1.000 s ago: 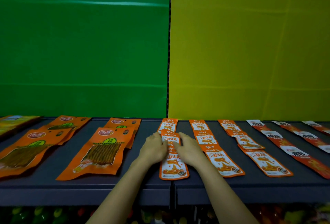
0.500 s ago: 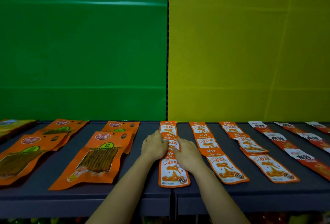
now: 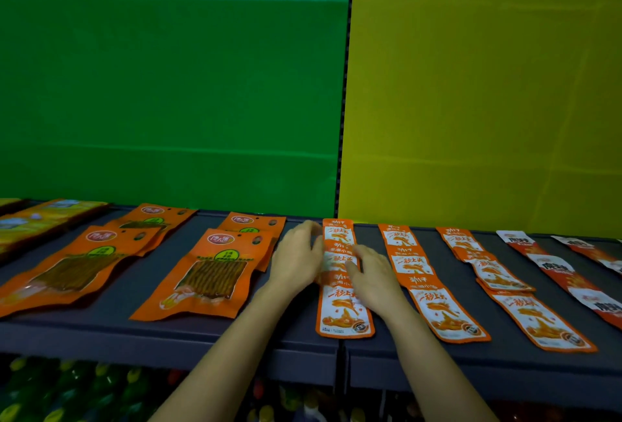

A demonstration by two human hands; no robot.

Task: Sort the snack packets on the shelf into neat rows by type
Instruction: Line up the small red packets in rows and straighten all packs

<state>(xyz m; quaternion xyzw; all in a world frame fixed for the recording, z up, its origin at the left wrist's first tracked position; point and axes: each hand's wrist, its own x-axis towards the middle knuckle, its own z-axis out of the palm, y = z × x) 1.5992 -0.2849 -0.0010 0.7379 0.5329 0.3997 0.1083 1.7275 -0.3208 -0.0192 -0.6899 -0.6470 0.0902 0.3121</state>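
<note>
**While both hands lie flat at the middle column of packets**

Where the view is nearest to the person, blurred coloured goods sit on a lower level, under the front lip of the dark grey metal shelf. Just nearer than the hands lies the closest narrow orange-and-white foil snack packet, with its lower end at the shelf lip. The right hand rests palm down on the upper part of this packet and on the one behind it. Its fingers are stretched out and pinch nothing. The left hand lies at the left edge of the same column, with its fingers nearly straight and touching the packets' side. Its fingertips are near the farthest packet. This hand is a little blurred, but no finger curls round anything. So the column of three overlapping packets is between the two hands, under their fingers.

Just beside the right hand, on its right, lies a second column of the same packets. After it comes a third column, and then red-and-white narrow packets, well apart from the hand. Just beside the left hand, on its left, two large orange pouches with a clear window overlap. More such pouches lie further left, and flat yellow packets beyond them. Behind the fingertips stand a green back panel and a yellow back panel, which meet at a dark seam.
</note>
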